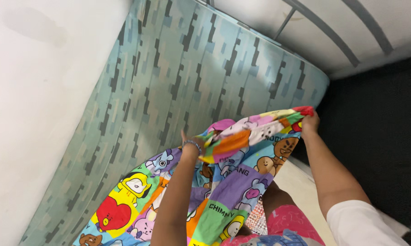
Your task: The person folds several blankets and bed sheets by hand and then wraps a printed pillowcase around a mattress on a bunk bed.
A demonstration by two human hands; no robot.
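A bright cartoon-patterned bedsheet (233, 182) lies partly over a bare mattress (187, 77) with a blue-green blocky pattern. My left hand (190, 142), with a beaded bracelet at the wrist, grips a bunched fold of the sheet above the mattress. My right hand (309, 122) pinches the sheet's red corner at the mattress's right edge. Between the two hands the sheet's edge is lifted and stretched. The rest of the sheet drapes down toward my legs.
A white wall (37, 100) runs along the mattress's left side. A grey metal bed frame (324, 32) stands at the head end against the wall. Dark floor (378, 136) lies to the right. My pink patterned shorts (289, 223) show at the bottom.
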